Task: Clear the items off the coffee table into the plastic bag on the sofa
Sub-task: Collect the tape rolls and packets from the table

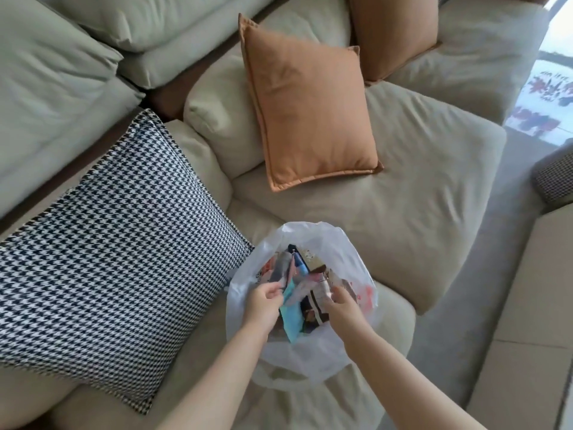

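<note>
A white translucent plastic bag [325,240] stands open on the beige sofa's front seat cushion [403,231]. Inside it lie several colourful packets, among them a teal packet [291,318] and a brown-and-white striped packet [316,302]. My left hand [263,297] reaches into the bag's left side with curled fingers, pinching the top of the teal packet. My right hand [341,302] is over the bag's right side, fingers curled down on the striped packet. Both forearms come in from the lower edge. The coffee table is out of view.
A black-and-white houndstooth cushion [114,256] lies just left of the bag. An orange cushion [310,113] leans behind it, with a second orange cushion [393,32] further back. Grey floor [496,243] runs along the right, beside another seat [533,321] carrying a houndstooth cushion.
</note>
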